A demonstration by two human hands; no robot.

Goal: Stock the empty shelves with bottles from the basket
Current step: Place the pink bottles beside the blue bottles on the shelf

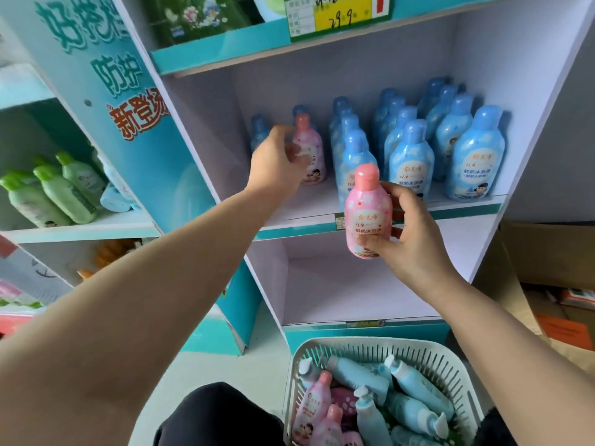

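My left hand (278, 160) reaches into the middle shelf (322, 201) and grips a pink bottle (310, 146) standing upright there, left of several blue bottles (412, 156). My right hand (409, 235) holds a second pink bottle (367, 214) upright in the air, in front of the shelf's front edge. A white slotted basket (428, 355) sits on the floor at the bottom, filled with several blue and pink bottles lying on their sides.
The shelf below (354, 284) holds nothing. A neighbouring unit on the left carries green bottles (61, 191). A yellow price tag (347, 14) hangs on the top shelf edge. Cardboard boxes (553, 252) stand at the right. My dark-clothed knee (219, 413) is beside the basket.
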